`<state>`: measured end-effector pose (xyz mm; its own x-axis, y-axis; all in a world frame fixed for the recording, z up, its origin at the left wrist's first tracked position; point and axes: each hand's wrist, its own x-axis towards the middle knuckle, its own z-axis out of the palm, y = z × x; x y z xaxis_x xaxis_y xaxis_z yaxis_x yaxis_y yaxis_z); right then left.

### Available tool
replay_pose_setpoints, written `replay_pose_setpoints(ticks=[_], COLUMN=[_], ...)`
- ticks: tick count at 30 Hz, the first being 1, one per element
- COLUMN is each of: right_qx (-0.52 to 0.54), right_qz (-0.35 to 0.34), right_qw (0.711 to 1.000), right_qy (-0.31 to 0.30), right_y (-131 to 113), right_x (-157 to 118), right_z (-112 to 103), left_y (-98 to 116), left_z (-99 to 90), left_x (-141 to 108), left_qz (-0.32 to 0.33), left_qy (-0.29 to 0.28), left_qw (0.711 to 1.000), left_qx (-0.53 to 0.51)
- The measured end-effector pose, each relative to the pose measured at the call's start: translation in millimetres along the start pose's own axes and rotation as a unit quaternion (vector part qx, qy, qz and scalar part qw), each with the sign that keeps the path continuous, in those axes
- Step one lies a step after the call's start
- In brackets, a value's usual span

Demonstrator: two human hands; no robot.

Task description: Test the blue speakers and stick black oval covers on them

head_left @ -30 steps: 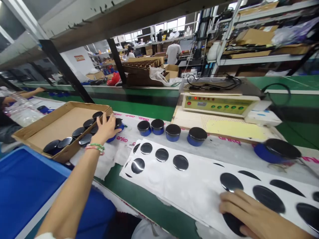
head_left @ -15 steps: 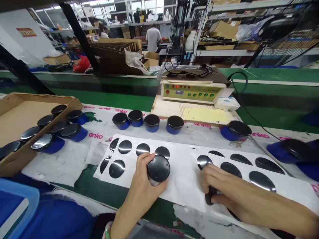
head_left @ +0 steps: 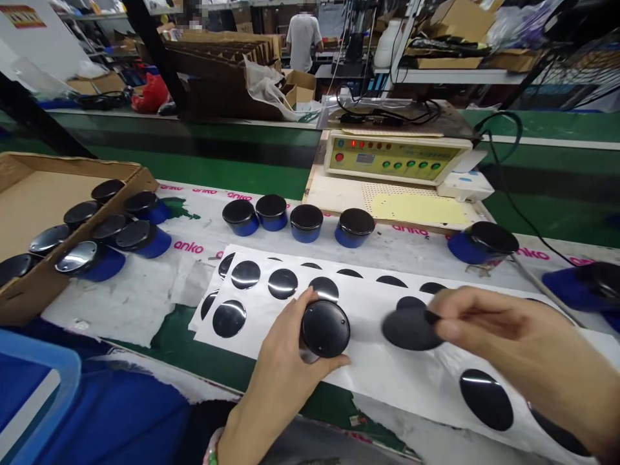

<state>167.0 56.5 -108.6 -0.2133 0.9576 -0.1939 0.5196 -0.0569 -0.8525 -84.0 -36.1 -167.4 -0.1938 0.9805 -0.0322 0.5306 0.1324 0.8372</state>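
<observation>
My left hand point(head_left: 283, 358) is closed around a round black-topped container point(head_left: 325, 328), its top turned toward me. Pinched at its edge, a black round sticker point(head_left: 411, 328) hangs from my right hand point(head_left: 508, 349), a short way right of the container. Motion blurs the sticker a little. Beneath both hands lie white sticker sheets point(head_left: 276, 329) carrying rows of glossy black discs. The container's sides are mostly hidden by my left fingers.
Several blue containers with black tops point(head_left: 307, 223) stand behind the sheets. More sit by a cardboard tray point(head_left: 140, 184) at left. A control box point(head_left: 397, 158) with buttons stands at the back. A blue plastic bin point(head_left: 72, 361) is at lower left. A person point(head_left: 304, 39) stands far behind.
My right hand has come up off the sheet with the black sticker, now separate from the paper. My left hand still holds the container. The view has tilted downward.
</observation>
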Motion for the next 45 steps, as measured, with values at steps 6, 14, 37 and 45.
replay_pose_setpoints(ticks=[6,14,37,45], right_qx=[0.168,0.195,0.034,-0.122], right_qz=[0.003,-0.005,-0.160,-0.249], right_qw=[0.977,0.972,0.985,0.960], right_qy=[-0.135,-0.132,-0.044,-0.050], right_y=[-31,-29,-24,-32], right_x=[7,4,4,6], right_z=[75,95,105,97], left_y=[1,-3,-3,-3], left_z=[1.3,2.7,6.3,3.4], left_x=[3,3,4,4], left_qz=[0.046,0.037,0.080,0.101], left_qy=[0.035,0.026,0.059,0.058], left_qw=[0.998,0.999,0.995,0.992], left_qx=[0.008,0.010,0.027,0.045])
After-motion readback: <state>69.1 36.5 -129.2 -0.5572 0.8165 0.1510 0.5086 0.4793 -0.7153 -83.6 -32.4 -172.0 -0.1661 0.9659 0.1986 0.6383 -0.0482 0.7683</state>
